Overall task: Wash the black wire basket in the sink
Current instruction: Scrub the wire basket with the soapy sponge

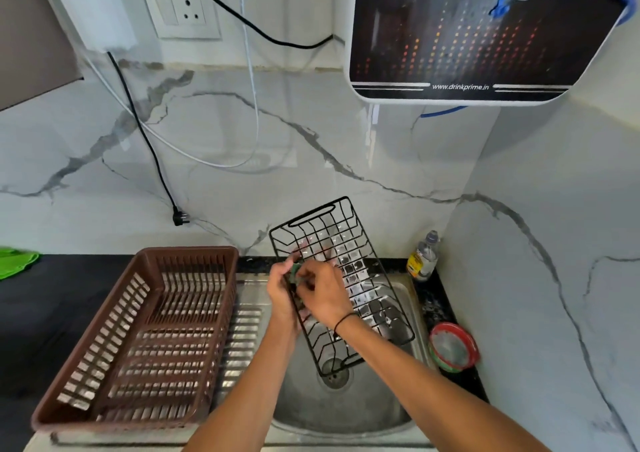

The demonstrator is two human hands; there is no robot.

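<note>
The black wire basket (pixel 349 264) is tilted over the steel sink (pixel 346 413), its near end low above the drain and its far end raised toward the wall. My left hand (pixel 280 295) grips the basket's left rim. My right hand (pixel 323 295) presses a green scrub pad (pixel 295 271) against the wires beside the left hand. The pad is mostly hidden by my fingers.
A brown plastic dish rack (pixel 138 340) sits on the steel drainboard left of the sink. A small bottle (pixel 423 257) stands at the back right corner, a red and green round tub (pixel 453 347) on the right counter. A loose black plug (pixel 180 217) hangs against the wall.
</note>
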